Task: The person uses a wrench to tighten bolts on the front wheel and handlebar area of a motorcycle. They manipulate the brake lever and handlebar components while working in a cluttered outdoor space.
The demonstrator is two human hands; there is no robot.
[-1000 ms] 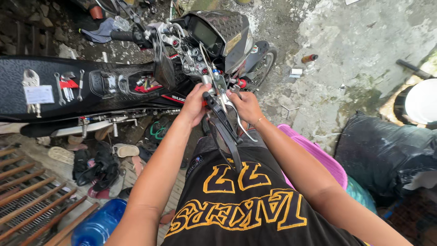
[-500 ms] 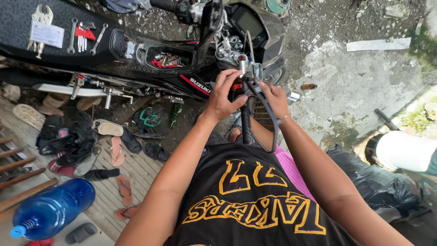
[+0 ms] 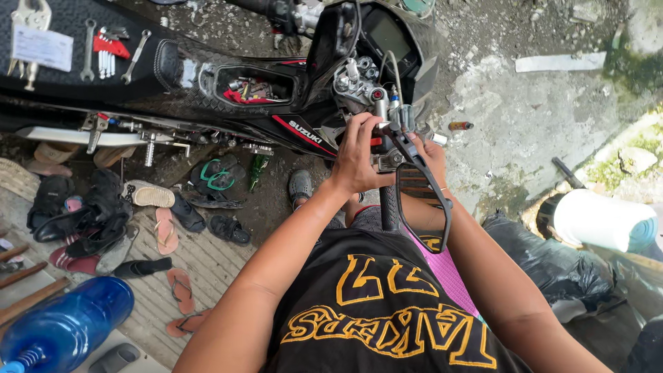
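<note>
The left hand [image 3: 359, 155] is closed around the handlebar end [image 3: 387, 135] of a black motorcycle [image 3: 276, 103], just below the metal lever bracket [image 3: 359, 83]. The right hand [image 3: 431, 155] is on the other side of the same part, at about 3 o'clock from the left one; its fingers are hidden behind the mirror stem, so I cannot tell if it grips or only rests there. A black rear-view mirror [image 3: 423, 207] hangs down from the bar, at 6 o'clock from the hands, above the person's lap.

I judge that the bar assembly is stiff metal, heavy and fixed to the machine, so it will not bend; the small bolts and the thin cables [image 3: 397, 69] near it look more delicate and perhaps oily. The mirror is probably fragile at its glass and loose on its stem, so the stem or the bar itself seems to be the better place to hold.

On the seat [image 3: 69, 69], at 10 o'clock, lie wrenches [image 3: 135, 48] and a red set of hex keys [image 3: 109, 48]. The ground is rough, cracked concrete [image 3: 525, 117]. At 8 o'clock many sandals [image 3: 166, 231] lie on wooden boards; a blue water bottle [image 3: 65, 324] is at 7 o'clock, and a black plastic bag [image 3: 552, 259] is at 4 o'clock.
</note>
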